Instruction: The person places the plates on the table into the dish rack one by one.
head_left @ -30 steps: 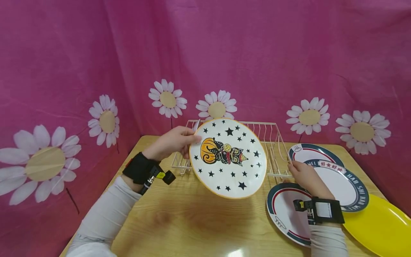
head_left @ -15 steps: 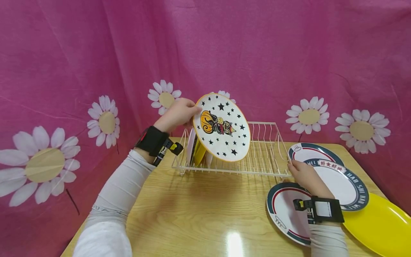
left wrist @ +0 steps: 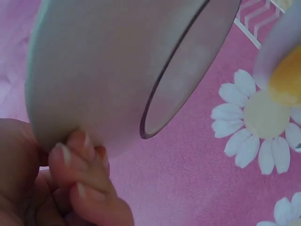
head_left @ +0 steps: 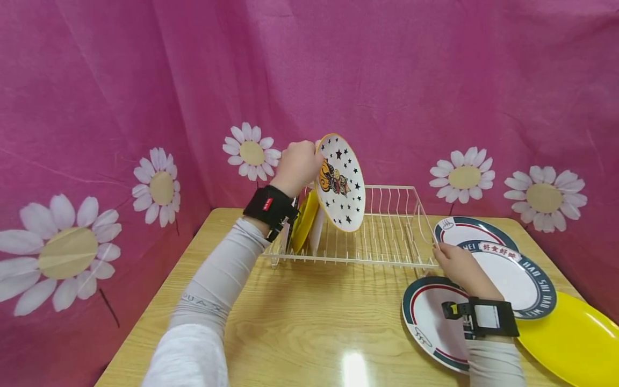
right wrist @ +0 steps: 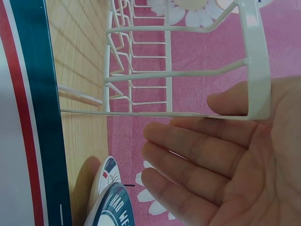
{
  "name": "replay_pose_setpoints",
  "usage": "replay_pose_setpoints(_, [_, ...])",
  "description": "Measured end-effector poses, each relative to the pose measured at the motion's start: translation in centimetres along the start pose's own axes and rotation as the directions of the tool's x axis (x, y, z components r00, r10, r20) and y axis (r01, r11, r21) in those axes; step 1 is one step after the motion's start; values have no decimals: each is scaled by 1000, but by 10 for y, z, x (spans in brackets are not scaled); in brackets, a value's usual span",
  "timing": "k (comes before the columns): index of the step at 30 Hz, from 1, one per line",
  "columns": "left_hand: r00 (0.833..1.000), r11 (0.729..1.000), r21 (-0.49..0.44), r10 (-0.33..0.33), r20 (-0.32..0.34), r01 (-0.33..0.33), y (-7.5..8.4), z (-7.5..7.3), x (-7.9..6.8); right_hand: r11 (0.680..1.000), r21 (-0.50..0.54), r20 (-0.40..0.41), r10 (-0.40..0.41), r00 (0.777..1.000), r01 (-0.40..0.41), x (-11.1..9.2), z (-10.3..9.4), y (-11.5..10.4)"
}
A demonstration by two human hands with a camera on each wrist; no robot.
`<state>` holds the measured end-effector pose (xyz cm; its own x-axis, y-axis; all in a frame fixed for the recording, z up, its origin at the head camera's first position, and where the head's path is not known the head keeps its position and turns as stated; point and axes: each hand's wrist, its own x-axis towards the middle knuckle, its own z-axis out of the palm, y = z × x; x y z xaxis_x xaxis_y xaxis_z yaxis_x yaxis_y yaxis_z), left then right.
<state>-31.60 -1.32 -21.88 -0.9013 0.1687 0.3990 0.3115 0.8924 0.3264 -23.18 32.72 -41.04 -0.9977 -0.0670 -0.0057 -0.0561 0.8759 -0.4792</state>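
My left hand (head_left: 297, 167) pinches the rim of a white plate (head_left: 347, 199) printed with black stars and a pumpkin-and-cat figure. It holds the plate up on edge, over the left half of a white wire dish rack (head_left: 387, 262). From the left wrist view, the plate's plain underside (left wrist: 103, 70) faces the camera, fingertips (left wrist: 84, 165) pressed at its edge. At the rack's front right corner, my right hand (head_left: 461, 269) grips the wire frame, thumb on one side and fingers on the other. A yellow plate (head_left: 303, 223) and a white plate (head_left: 316, 232) stand in the rack's left slots.
Right of the rack, a blue-rimmed plate (head_left: 432, 322) lies partly under my right forearm. Beyond it are two more blue-rimmed plates (head_left: 508, 282) and a large yellow plate (head_left: 575, 344), overlapping. A pink flowered cloth (head_left: 387, 80) hangs behind the wooden table (head_left: 300, 322).
My left hand has lifted the starred plate, carried it away over the rack and turned it more edge-on, most recently moving right. My right hand has stayed on the rack's corner.
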Motion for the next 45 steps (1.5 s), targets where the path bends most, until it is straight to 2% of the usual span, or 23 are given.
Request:
replay_pose_setpoints(6, [998, 989, 149, 8, -60, 1, 14, 21, 0, 1000, 1, -6, 0, 1000, 0, 0, -3, 0])
replay_pose_setpoints(12, [995, 955, 290, 86, -59, -65, 24, 39, 1, 1000, 10, 1, 15, 1000, -15, -1, -1, 0])
replay_pose_setpoints(18, [980, 923, 357, 182, -84, -141, 33, 55, 5, 1000, 21, 1, 21, 1000, -21, 0, -1, -1])
replay_pose_setpoints(22, [967, 863, 478, 238, -92, -167, 36, 66, 8, 1000, 14, 3, 23, 1000, -23, 2, -1, -3])
replay_pose_setpoints(26, [970, 803, 575, 236, -65, -157, 39, 77, 9, 999, 18, 10, 38, 999, -38, 3, -1, -4])
replay_pose_setpoints(30, [966, 763, 635, 238, -101, -122, 40, 86, 7, 999, 19, 13, 49, 999, -49, 3, -1, -5])
replay_pose_setpoints(34, [962, 769, 628, 248, -117, -121, 40, 91, 2, 999, 17, 13, 43, 999, -43, 2, -1, -5])
replay_pose_setpoints(40, [973, 822, 539, 232, -20, -185, 35, 98, 1, 1000, 13, -5, 17, 1000, -17, 2, -2, -4])
replay_pose_setpoints(45, [986, 859, 489, 167, 4, -148, 32, 106, 0, 1000, 13, 0, 21, 1000, -21, 1, -1, -4])
